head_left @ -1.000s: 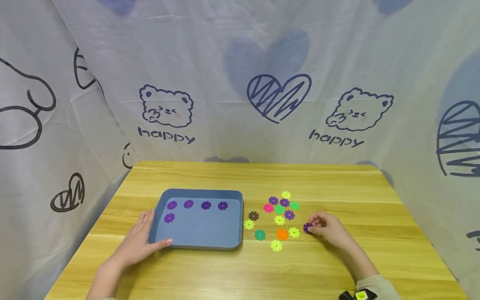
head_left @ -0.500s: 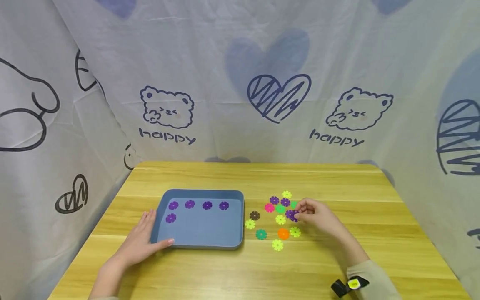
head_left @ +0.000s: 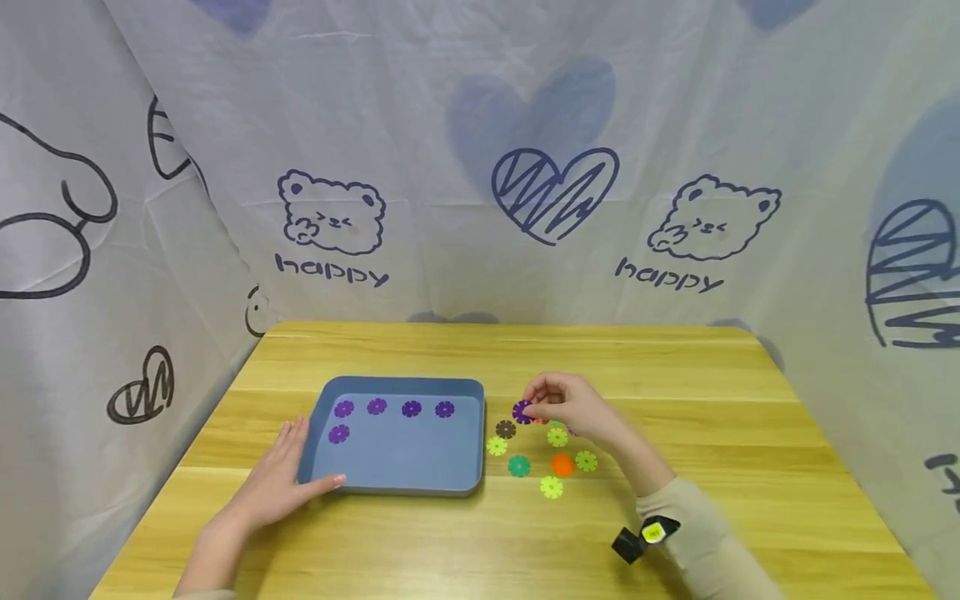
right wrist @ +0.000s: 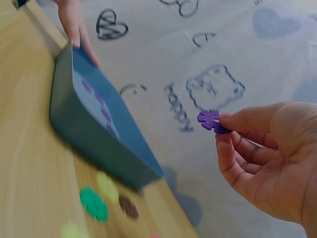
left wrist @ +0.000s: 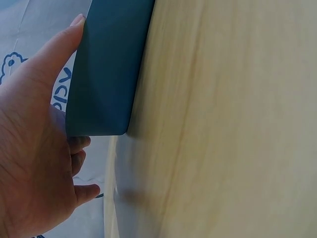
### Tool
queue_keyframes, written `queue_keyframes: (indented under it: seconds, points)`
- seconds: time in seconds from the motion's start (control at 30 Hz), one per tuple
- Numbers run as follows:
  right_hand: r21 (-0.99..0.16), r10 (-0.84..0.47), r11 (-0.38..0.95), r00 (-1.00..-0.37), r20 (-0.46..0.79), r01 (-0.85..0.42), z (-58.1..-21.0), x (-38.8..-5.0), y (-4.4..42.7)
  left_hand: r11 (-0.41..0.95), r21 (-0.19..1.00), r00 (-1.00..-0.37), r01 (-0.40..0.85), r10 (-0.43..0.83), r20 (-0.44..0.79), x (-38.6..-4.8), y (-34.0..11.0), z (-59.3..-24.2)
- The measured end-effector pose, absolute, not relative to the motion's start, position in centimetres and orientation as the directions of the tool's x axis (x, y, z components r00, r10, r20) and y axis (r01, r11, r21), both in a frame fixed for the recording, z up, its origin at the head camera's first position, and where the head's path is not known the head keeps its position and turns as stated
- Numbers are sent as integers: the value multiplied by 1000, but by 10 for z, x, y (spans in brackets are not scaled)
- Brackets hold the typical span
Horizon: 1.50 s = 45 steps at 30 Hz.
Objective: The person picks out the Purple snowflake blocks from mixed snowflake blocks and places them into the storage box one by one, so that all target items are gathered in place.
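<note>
My right hand pinches a purple snowflake disc between thumb and fingers, above the loose pieces. The right wrist view shows the same disc sticking out past the fingertips. My left hand rests at the near left corner of a blue-grey tray, its fingers straight along the left side and its thumb on the near rim. Inside the tray, several purple discs form a row along the back, and another purple disc lies below the row's left end.
Right of the tray lie loose discs: a brown one, a teal one, an orange one and several yellow ones. My right hand hides some others. The wooden table ends at a printed cloth behind.
My right hand has moved left and away from me, carrying the purple disc from the right of the loose pieces across them towards the tray. The left hand and tray stay put.
</note>
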State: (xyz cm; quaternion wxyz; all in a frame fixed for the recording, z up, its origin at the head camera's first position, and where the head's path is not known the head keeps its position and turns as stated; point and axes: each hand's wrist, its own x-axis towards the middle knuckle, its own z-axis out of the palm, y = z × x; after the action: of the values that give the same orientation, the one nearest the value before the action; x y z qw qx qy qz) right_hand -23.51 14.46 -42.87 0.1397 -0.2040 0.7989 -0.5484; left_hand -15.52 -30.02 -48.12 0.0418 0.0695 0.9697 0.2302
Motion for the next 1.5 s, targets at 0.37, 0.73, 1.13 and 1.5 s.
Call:
queue_keyframes:
  seconds: [0.37, 0.73, 1.13, 1.5]
  points:
    - [-953, -561, 259, -828, -15, -158, -433, -249, 63, 885, 454, -987, 105, 147, -58, -155, -300, -478]
    - [-978, -494, 204, -867, -61, -48, -472, -263, -11, 883, 455, -988, 111, 147, -45, -157, -300, -482]
    - [-984, -408, 162, -903, -134, 72, -495, -260, -70, 882, 463, -989, 89, 133, -64, -157, -302, -486]
    - [-969, -286, 220, -941, -178, 116, -500, -253, -95, 876, 472, -988, 103, 144, -51, -159, -301, -489]
